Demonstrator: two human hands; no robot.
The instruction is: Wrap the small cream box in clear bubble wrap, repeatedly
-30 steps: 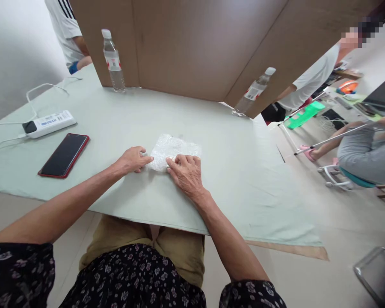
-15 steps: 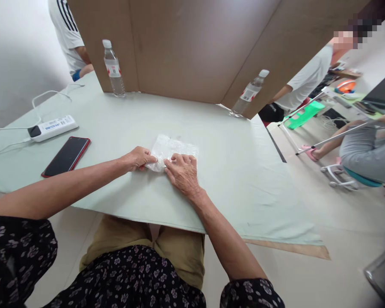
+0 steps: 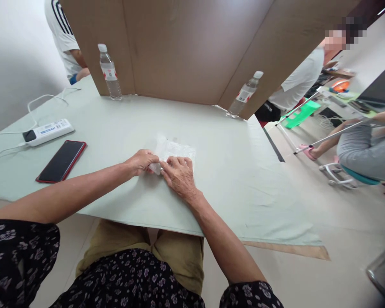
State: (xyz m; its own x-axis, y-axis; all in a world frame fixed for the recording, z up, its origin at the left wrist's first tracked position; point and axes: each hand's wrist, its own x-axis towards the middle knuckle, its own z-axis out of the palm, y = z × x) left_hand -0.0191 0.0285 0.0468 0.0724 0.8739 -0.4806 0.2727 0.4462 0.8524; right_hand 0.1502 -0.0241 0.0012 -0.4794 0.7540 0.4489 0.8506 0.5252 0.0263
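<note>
A crinkled clear sheet of bubble wrap point(image 3: 176, 149) lies on the pale green tablecloth point(image 3: 237, 184) in front of me. My left hand point(image 3: 144, 162) pinches its near left corner between thumb and fingers, a little above the cloth. On the near side of the sheet rests my right hand point(image 3: 179, 174), its fingers curled on the plastic and its thumb side close to the left fingertips. Part of the sheet is hidden beneath the right hand.
A phone point(image 3: 61, 161) and a white power strip point(image 3: 48, 132) with cables lie at left. Two water bottles, one at left point(image 3: 109, 73) and one at right point(image 3: 244, 95), stand against a cardboard screen point(image 3: 186, 51). People sit beyond the screen and at right.
My left hand has raised and bent the near left corner of the bubble wrap slightly. The right hand stays on the sheet. The whole view has shifted a little.
</note>
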